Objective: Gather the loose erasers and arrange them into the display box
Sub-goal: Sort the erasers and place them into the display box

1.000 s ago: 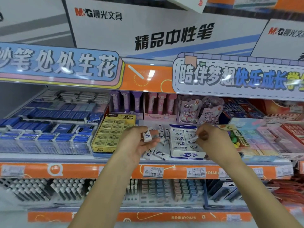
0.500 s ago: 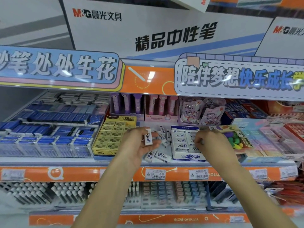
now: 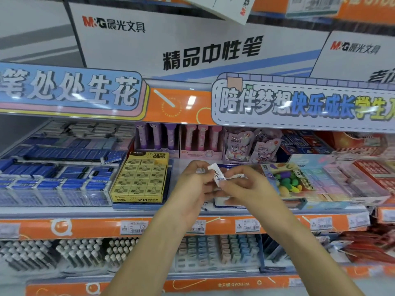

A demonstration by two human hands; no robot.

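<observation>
My left hand (image 3: 190, 189) and my right hand (image 3: 252, 189) meet in front of the middle shelf. Between their fingertips they pinch a small white eraser (image 3: 216, 175) with blue print, tilted upright. A second white piece (image 3: 239, 176) shows by my right fingers. The white and blue display box (image 3: 232, 205) sits on the shelf right behind my hands, and only its lower front edge shows. The loose erasers beside it are almost wholly hidden by my left hand.
A yellow box of 2B erasers (image 3: 140, 178) stands left of my hands, with blue eraser boxes (image 3: 55, 178) further left. A pack of colourful fruit-shaped erasers (image 3: 287, 182) lies to the right. Pink and purple cases (image 3: 177, 138) stand behind. An orange price rail (image 3: 85, 227) fronts the shelf.
My hands have come together from either side of the box. The right hand moved left off the box, and both now hold one eraser. The view has shifted slightly.
</observation>
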